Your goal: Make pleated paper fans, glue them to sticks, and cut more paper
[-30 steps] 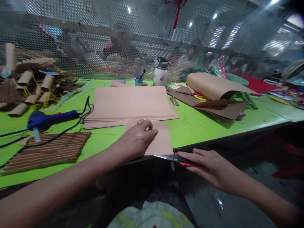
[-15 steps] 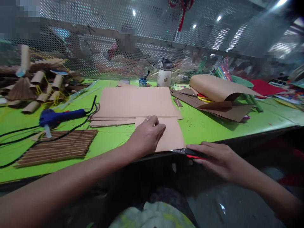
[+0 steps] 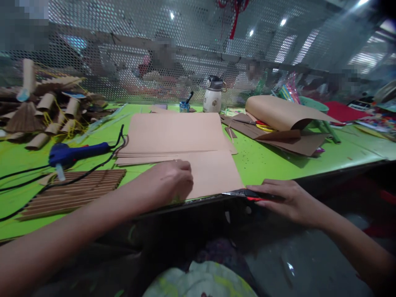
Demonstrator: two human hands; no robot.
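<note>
My right hand (image 3: 283, 198) grips a utility knife (image 3: 261, 194) with a black and red handle. Its silver blade points left along the table's front edge, by the near right corner of a tan paper sheet (image 3: 216, 171). My left hand (image 3: 175, 181) is closed, fingers curled down, at the left side of this sheet; its fingertips are hidden, so what it holds cannot be made out. Behind the sheet, and touching it, lies a stack of larger tan sheets (image 3: 173, 132).
On the left lie a blue glue gun (image 3: 78, 153) with black cords, a ribbed cardboard piece (image 3: 74, 192) and a heap of cardboard tubes (image 3: 46, 101). A bottle (image 3: 212, 97) stands at the back. Brown paper (image 3: 287, 111) and scissors (image 3: 262, 125) are on the right.
My left hand has slid left across the sheet, from its middle to its left side. The right hand and knife have shifted slightly to the right. The view has moved a little.
</note>
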